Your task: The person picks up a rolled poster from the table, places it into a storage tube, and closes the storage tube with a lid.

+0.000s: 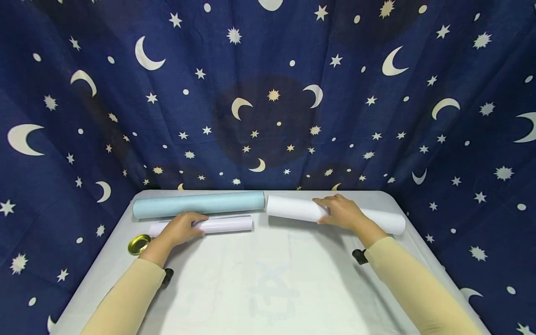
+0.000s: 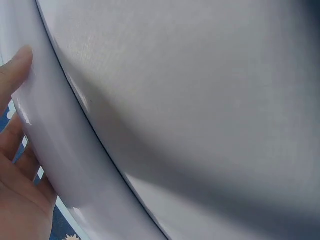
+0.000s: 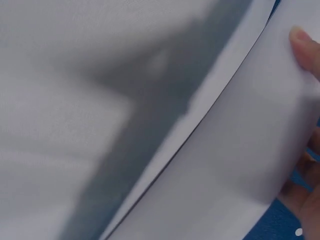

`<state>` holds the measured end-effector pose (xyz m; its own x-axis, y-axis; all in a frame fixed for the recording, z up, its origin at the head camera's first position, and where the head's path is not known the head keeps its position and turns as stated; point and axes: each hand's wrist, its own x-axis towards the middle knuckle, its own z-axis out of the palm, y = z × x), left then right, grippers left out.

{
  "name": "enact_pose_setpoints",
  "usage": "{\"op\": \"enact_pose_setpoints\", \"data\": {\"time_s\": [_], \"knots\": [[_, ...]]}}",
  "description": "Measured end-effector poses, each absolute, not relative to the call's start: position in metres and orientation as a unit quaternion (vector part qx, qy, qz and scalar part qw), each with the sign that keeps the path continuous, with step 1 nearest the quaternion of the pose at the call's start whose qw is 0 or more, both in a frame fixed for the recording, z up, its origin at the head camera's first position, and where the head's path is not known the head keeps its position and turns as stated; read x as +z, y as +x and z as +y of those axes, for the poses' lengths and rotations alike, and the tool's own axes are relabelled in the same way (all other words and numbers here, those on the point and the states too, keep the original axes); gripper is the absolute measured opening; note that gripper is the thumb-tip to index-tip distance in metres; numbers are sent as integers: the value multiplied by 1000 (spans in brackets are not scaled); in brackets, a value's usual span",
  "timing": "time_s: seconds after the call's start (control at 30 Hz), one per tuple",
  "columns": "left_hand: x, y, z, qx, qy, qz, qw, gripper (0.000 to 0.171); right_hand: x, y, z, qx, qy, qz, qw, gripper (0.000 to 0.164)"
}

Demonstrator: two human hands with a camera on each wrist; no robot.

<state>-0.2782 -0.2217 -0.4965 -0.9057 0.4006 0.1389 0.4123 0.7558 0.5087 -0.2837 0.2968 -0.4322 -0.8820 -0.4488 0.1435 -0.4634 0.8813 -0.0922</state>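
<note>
My left hand (image 1: pixel 181 228) grips a narrow glossy white paper roll (image 1: pixel 228 224) on the left half of the table. In the left wrist view, the thumb lies on one side of this roll (image 2: pixel 75 145) and the fingers on the other. A thicker matte white paper roll (image 1: pixel 293 208) lies at the back right, held around its middle by my right hand (image 1: pixel 340 211). In the right wrist view, the thumb rests on the near face of that roll (image 3: pixel 225 150), with the other fingers along its far side, partly hidden.
Behind the narrow roll, a light-blue roll (image 1: pixel 201 204) lies along the table's back edge. A shiny gold round lid or shallow tin (image 1: pixel 131 244) sits left of my left wrist. Blue curtains (image 1: pixel 276 56) with moons and stars surround the white table (image 1: pixel 251 288).
</note>
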Motion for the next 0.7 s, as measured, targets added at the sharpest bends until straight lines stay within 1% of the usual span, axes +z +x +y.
{"op": "enact_pose_setpoints", "data": {"time_s": [0.33, 0.53, 0.7], "knots": [[-493, -269, -222, -271, -232, -934, 3, 47, -428, -275, 299, 61, 237, -967, 64, 77], [-485, -262, -224, -267, -236, -934, 16, 47, -428, -272, 299, 64, 243, -965, 69, 76], [-473, -256, -225, -280, -222, -934, 23, 47, -424, -267, 298, 62, 243, -966, 68, 78]]}}
